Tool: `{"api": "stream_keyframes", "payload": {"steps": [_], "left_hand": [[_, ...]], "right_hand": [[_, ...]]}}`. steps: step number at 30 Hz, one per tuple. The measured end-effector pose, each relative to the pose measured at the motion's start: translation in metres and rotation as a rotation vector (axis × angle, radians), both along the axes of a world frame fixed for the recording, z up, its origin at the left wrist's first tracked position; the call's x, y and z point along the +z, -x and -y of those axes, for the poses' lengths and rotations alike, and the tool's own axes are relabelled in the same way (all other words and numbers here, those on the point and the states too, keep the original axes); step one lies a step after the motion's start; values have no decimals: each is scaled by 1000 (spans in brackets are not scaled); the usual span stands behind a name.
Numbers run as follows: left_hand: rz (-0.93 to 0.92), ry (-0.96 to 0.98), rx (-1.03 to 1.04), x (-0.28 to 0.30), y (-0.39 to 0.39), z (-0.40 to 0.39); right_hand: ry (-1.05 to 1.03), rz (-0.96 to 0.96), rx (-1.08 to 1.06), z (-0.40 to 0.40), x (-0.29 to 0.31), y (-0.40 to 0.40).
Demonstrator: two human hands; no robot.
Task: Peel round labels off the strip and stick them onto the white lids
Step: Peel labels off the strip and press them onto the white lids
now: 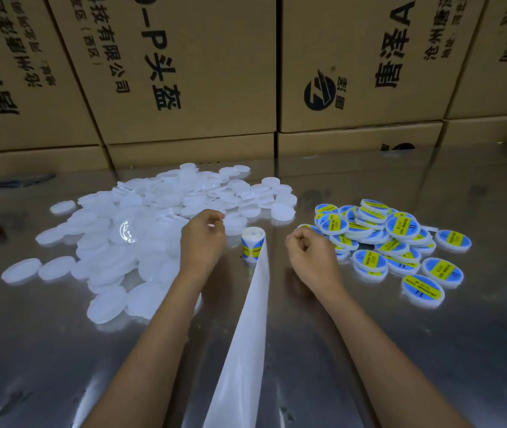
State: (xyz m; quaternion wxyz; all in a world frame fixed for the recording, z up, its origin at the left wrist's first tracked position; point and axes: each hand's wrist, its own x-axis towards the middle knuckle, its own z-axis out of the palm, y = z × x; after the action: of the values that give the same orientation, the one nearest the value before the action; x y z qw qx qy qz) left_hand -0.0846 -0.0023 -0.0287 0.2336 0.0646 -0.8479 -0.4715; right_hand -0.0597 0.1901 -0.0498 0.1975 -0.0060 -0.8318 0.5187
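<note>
- The job is partly done. A pile of labelled lids [391,239] lies on the shiny counter [431,350] at about 2 o'clock from the hands. Each one has a blue and yellow round label on top.
- I can count about twenty-five labelled lids. Some hide under others, so the real count may be higher.
- A much bigger heap of plain white lids [141,233] lies at about 10 o'clock. There are far too many to count one by one, maybe more than a hundred. So I think most of the job is still left.
- There is one label roll [252,244]. It stands on the counter between the two hands, at 12 o'clock.
- One long white backing strip [246,335] runs from the roll down toward 6 o'clock. It looks bare, with its labels already taken off.
- The left hand [204,237] sits at the edge of the white heap. Its fingers are curled and seem to pinch something small and white. I cannot tell what it is.
- The right hand [310,251] is curled, next to the labelled pile. I cannot tell if it holds anything.
- Brown cardboard boxes [190,72] stand in a wall at the back.
</note>
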Motion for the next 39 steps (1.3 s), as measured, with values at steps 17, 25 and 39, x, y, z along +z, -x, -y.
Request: {"api": "stream_keyframes", "payload": {"steps": [17, 25, 39], "left_hand": [[-56, 783, -149, -1, 55, 6], [-62, -182, -189, 25, 7, -2], [-21, -964, -435, 29, -26, 0]], "right_hand": [[134, 86, 7, -5, -6, 15], [180, 114, 8, -6, -5, 15], [169, 95, 104, -6, -4, 10]]}}
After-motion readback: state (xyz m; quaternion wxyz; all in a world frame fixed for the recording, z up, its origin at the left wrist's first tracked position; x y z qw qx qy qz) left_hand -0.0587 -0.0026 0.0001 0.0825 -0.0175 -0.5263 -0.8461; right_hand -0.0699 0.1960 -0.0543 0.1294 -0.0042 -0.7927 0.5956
